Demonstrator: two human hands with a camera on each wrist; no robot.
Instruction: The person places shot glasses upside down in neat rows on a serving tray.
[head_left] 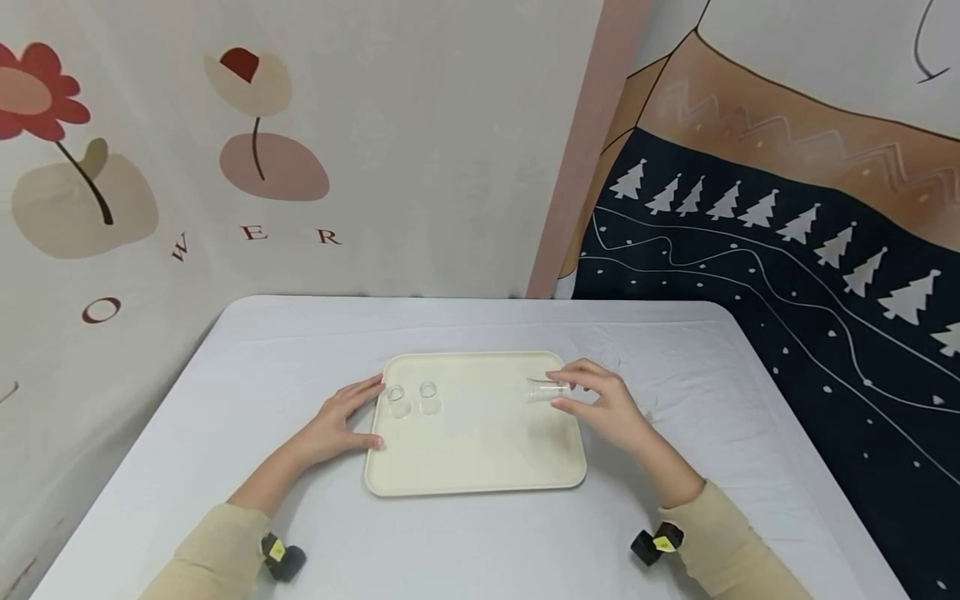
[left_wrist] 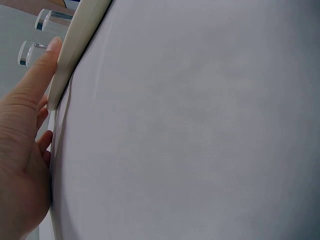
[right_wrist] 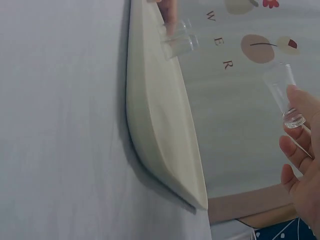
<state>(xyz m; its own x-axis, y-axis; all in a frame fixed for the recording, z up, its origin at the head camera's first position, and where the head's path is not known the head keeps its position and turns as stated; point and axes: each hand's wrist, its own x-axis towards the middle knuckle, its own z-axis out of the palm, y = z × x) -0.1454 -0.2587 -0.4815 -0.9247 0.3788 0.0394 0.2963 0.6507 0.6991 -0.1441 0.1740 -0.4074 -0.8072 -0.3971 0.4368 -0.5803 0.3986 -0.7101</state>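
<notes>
The left hand [head_left: 339,425], fingers straight and spread, rests flat against the left rim of the cream tray [head_left: 480,467], apparently steadying it. Just beyond its fingertips two small glasses [head_left: 412,398] stand on the tray. Farther right, the right hand [head_left: 606,406] pinches a third small glass [head_left: 543,390], held just above the tray's right side; nothing lies between.

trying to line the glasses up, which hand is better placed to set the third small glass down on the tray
Right. The right hand already holds the third small glass above the tray. The left hand only rests on the tray's left edge beside the two standing glasses.
</notes>
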